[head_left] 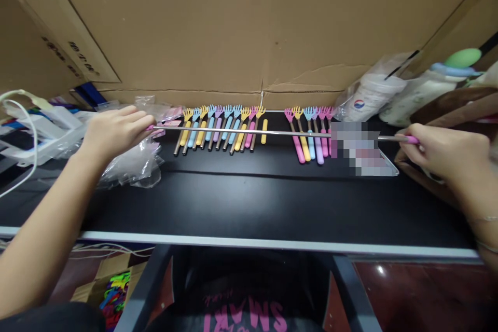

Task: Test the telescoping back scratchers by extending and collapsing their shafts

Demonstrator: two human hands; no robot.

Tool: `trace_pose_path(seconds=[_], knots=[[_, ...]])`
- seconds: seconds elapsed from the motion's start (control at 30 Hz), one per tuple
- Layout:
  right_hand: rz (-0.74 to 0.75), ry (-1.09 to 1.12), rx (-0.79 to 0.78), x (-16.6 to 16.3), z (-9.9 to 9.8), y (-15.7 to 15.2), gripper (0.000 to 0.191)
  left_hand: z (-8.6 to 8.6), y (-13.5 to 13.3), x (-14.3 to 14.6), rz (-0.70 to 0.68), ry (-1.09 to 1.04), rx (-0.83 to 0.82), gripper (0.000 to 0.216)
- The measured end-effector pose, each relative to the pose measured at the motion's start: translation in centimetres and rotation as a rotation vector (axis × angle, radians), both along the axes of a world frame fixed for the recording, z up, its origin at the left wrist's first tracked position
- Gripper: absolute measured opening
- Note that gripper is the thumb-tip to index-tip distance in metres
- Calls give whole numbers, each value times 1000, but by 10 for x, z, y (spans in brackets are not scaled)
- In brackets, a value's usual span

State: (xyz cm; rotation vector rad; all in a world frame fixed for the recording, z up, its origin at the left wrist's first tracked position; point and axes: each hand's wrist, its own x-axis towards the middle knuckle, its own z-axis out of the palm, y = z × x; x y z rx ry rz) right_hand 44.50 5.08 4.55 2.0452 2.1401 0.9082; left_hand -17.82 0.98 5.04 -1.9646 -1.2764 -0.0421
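A telescopic back scratcher [241, 131] with a long, extended silver rod stretches level across the view above the table. My left hand [116, 132] is closed round its pink left end, which the fingers mostly hide. At the other end, my right hand [447, 155] grips the pink end. Behind the rod lies a row of several back scratchers [211, 111] with yellow, blue, purple and pink claw heads, with coloured handle sleeves among their metal shafts. A single yellow sleeve [264, 135] lies at that row's right. Another group of back scratchers [310, 150] with coloured handles lies farther right.
Crumpled clear plastic bags [134, 166] and white plastic racks [46, 127] with a white cable are at left. A Pepsi cup [368, 98] in a bag and a bottle [428, 91] stand back right, near a pixelated item [361, 150]. Cardboard [233, 26] walls the back.
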Motion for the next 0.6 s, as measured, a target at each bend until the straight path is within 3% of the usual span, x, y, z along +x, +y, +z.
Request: trace_pose_path(seconds=[0.27, 0.6], knots=[[-58, 57, -43, 4, -1, 3, 17, -7, 0, -22, 13, 37, 39, 27], [-42, 124, -50, 6, 0, 1, 19, -12, 6, -19, -53, -73, -35, 29]])
